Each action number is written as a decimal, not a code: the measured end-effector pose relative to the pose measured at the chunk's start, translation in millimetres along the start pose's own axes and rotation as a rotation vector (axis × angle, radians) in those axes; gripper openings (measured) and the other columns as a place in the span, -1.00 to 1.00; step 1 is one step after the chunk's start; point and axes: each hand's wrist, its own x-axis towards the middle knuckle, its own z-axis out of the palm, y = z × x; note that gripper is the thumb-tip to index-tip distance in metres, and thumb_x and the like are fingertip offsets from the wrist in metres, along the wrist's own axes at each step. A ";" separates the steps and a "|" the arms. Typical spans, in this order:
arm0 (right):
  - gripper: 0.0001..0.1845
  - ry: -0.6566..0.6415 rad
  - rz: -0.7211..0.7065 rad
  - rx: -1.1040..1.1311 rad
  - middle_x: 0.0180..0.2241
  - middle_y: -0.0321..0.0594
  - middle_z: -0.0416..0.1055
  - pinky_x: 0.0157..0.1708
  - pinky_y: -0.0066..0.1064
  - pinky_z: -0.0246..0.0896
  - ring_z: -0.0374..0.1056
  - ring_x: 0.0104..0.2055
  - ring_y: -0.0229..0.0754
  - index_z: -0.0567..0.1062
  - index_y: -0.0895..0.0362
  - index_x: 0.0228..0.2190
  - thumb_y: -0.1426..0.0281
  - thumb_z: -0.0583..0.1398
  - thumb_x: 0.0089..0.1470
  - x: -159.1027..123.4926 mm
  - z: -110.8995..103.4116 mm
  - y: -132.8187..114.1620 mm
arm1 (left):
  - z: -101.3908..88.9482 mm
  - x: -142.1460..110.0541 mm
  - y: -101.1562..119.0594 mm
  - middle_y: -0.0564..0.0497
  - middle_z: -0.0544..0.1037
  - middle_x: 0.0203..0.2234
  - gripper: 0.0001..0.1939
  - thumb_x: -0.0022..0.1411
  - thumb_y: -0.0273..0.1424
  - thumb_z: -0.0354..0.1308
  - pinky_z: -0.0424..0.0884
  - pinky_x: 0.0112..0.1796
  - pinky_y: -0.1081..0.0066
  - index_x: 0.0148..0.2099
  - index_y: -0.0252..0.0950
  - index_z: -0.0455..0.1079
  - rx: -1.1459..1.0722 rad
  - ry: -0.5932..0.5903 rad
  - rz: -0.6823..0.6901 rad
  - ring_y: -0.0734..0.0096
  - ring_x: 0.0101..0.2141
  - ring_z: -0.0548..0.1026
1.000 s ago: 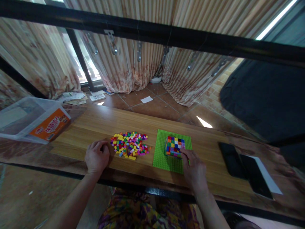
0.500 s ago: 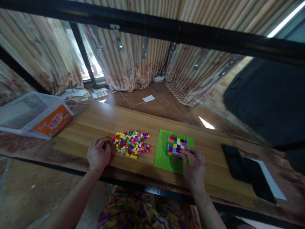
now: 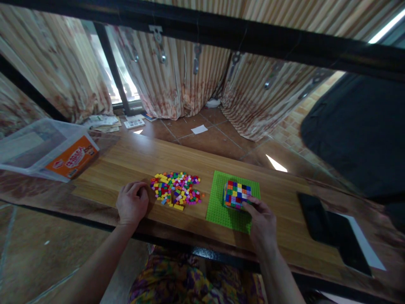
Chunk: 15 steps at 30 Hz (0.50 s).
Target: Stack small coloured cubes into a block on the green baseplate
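Observation:
My left hand [image 3: 133, 203] rests on the wooden table with its fingers curled in, and nothing shows in it. Just right of it lies a loose heap of small coloured toy bricks [image 3: 177, 188]. A green studded baseplate [image 3: 216, 207] lies flat farther right. On it stands a block built of toy bricks [image 3: 236, 193], its top a patchwork of many colours. My right hand [image 3: 262, 217] is at the block's near right corner, thumb and fingers closed against it. Those fingers hide that corner and part of the baseplate.
A clear plastic box [image 3: 47, 147] with an orange label stands at the table's left end. Toward the right end lie two dark flat objects [image 3: 316, 219] and a white sheet [image 3: 368, 245]. Beyond the table's far edge are papers [image 3: 103, 122] on the tiled floor and striped curtains.
My right hand has shifted slightly right and its fingertips have drawn back from the block's top to its right edge. The left hand keeps its place; the view has tilted a little.

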 end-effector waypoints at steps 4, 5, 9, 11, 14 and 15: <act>-0.66 -0.006 0.016 0.062 -0.34 -0.29 0.53 -0.27 -0.32 0.40 0.45 -0.31 -0.22 0.53 0.14 -0.40 0.38 0.43 -0.33 -1.4 2.4 -0.4 | -1.0 0.1 0.9 -0.08 0.57 -0.29 -0.77 0.17 -0.40 0.02 0.38 -0.14 0.27 -0.28 -0.25 0.52 -0.004 -0.014 -0.014 0.19 -0.20 0.48; -0.66 -0.008 0.014 0.074 -0.34 -0.29 0.52 -0.27 -0.33 0.39 0.44 -0.30 -0.23 0.52 0.13 -0.40 0.38 0.43 -0.33 -1.8 2.6 -0.2 | -1.0 0.0 0.8 -0.08 0.57 -0.29 -0.77 0.17 -0.40 0.02 0.38 -0.14 0.27 -0.27 -0.25 0.52 -0.004 -0.014 -0.014 0.18 -0.20 0.47; -0.68 -0.018 -0.019 0.073 -0.36 -0.32 0.50 -0.30 -0.36 0.39 0.43 -0.32 -0.25 0.50 0.12 -0.40 0.36 0.42 -0.28 -3.2 3.0 1.8 | -0.3 -0.2 0.0 -0.09 0.57 -0.29 -0.77 0.18 -0.40 0.02 0.37 -0.13 0.27 -0.27 -0.26 0.52 -0.014 -0.010 -0.004 0.18 -0.20 0.47; -0.67 -0.027 -0.038 0.044 -0.36 -0.32 0.50 -0.30 -0.34 0.39 0.43 -0.32 -0.24 0.49 0.12 -0.40 0.33 0.42 -0.28 -3.7 2.1 2.7 | -0.2 -0.2 0.1 -0.10 0.57 -0.29 -0.77 0.18 -0.40 0.01 0.37 -0.13 0.26 -0.28 -0.26 0.52 -0.012 -0.010 -0.005 0.18 -0.20 0.47; -0.61 -0.007 -0.025 -0.014 -0.35 -0.28 0.51 -0.28 -0.31 0.39 0.44 -0.32 -0.22 0.50 0.13 -0.37 0.26 0.42 -0.29 -6.4 -2.0 0.9 | -0.4 -0.8 0.8 -0.08 0.57 -0.29 -0.78 0.18 -0.41 0.02 0.37 -0.13 0.26 -0.29 -0.24 0.51 -0.005 -0.014 -0.017 0.18 -0.19 0.47; -0.59 0.021 -0.028 -0.052 -0.34 -0.27 0.51 -0.27 -0.30 0.38 0.44 -0.32 -0.21 0.50 0.13 -0.34 0.24 0.42 -0.28 -8.6 -3.4 -1.1 | -0.3 -1.1 1.1 -0.07 0.57 -0.29 -0.78 0.18 -0.41 0.02 0.37 -0.13 0.26 -0.29 -0.24 0.51 -0.008 -0.015 -0.020 0.18 -0.19 0.48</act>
